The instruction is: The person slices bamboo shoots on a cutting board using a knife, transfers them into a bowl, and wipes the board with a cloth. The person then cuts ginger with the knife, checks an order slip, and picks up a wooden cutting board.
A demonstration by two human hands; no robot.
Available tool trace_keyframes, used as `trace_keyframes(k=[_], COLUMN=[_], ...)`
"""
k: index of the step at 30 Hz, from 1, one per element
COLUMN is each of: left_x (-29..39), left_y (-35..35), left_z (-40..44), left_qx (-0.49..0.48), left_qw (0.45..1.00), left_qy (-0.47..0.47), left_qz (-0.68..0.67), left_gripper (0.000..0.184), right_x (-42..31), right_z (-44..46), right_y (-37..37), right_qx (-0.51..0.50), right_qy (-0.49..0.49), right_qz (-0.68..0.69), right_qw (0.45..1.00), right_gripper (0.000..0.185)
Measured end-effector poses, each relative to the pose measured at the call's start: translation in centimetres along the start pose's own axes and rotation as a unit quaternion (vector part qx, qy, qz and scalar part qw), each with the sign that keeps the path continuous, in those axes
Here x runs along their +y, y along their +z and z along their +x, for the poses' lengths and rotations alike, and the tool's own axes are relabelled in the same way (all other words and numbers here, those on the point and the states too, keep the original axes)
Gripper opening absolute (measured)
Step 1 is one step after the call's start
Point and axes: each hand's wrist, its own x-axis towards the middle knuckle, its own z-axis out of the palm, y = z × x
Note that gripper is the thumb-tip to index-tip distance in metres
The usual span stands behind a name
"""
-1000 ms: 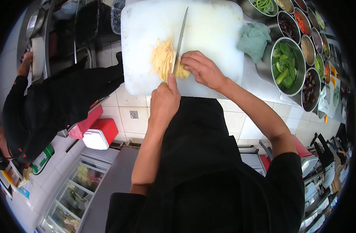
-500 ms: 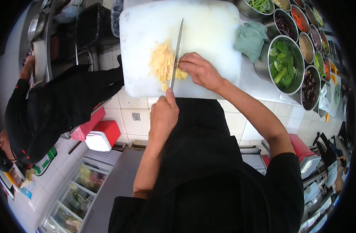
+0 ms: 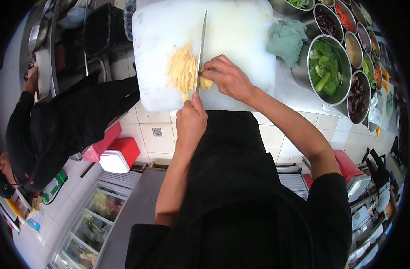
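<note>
My left hand (image 3: 191, 117) is closed around the handle of a long knife (image 3: 202, 42), whose blade points away from me across the white cutting board (image 3: 249, 27). Right of the blade, my right hand (image 3: 229, 80) has its fingers bent and pressed together on a pale yellow piece (image 3: 206, 83), partly hidden by the fingers and blade. A loose pile of thin yellow strips (image 3: 181, 69) lies on the board, left of the blade. One small yellow bit (image 3: 186, 97) sits near the knife handle.
A green cloth (image 3: 287, 41) lies at the board's right edge. Beyond it stand a metal pot of leafy greens (image 3: 323, 71), a pot of dark pieces (image 3: 357, 96) and several smaller containers. At the left, another person (image 3: 57, 116) in black reaches toward a counter.
The knife and both hands have shifted slightly relative to the board, with the blade still between pile and piece. The whole view has moved a little. Both grips look the same.
</note>
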Motion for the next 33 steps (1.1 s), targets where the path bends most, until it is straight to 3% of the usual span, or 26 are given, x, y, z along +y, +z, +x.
trace_keyframes(k=[8, 13, 19, 22, 26, 30, 33], left_x=[1.5, 0.7, 1.8, 0.1, 1.1, 3.2, 1.2], left_y=[-3.7, -0.3, -3.1, -0.9, -0.7, -3.9, -1.9], left_z=[-1.4, 0.9, -0.7, -1.6, 1.7, 0.4, -1.4], left_qx=[-0.069, 0.009, -0.022, -0.008, 0.006, -0.04, -0.017], left_qw=[0.995, 0.999, 0.999, 0.999, 0.999, 0.998, 0.999], left_qy=[-0.069, 0.026, -0.025, -0.026, 0.023, -0.043, -0.038], left_qz=[0.022, -0.018, 0.011, 0.032, -0.022, -0.006, 0.02], left_gripper=[0.065, 0.061, 0.06, 0.06, 0.06, 0.062, 0.062], right_x=[-0.1, 0.2, 0.1, 0.3, 0.5, 0.0, 0.4], right_z=[-0.1, -0.1, 0.0, 0.0, 0.0, 0.1, 0.0], right_y=[0.0, 0.3, 0.0, 0.2, 0.4, 0.0, 0.2], right_qx=[0.005, 0.008, 0.003, 0.019, 0.007, 0.011, 0.016], right_qy=[0.018, 0.017, 0.025, 0.016, 0.019, 0.037, 0.025], right_qz=[0.022, 0.041, 0.047, 0.056, 0.053, 0.065, 0.062], right_qw=[1.0, 0.999, 0.999, 0.998, 0.998, 0.997, 0.998], right_gripper=[0.023, 0.02, 0.017, 0.016, 0.015, 0.015, 0.015])
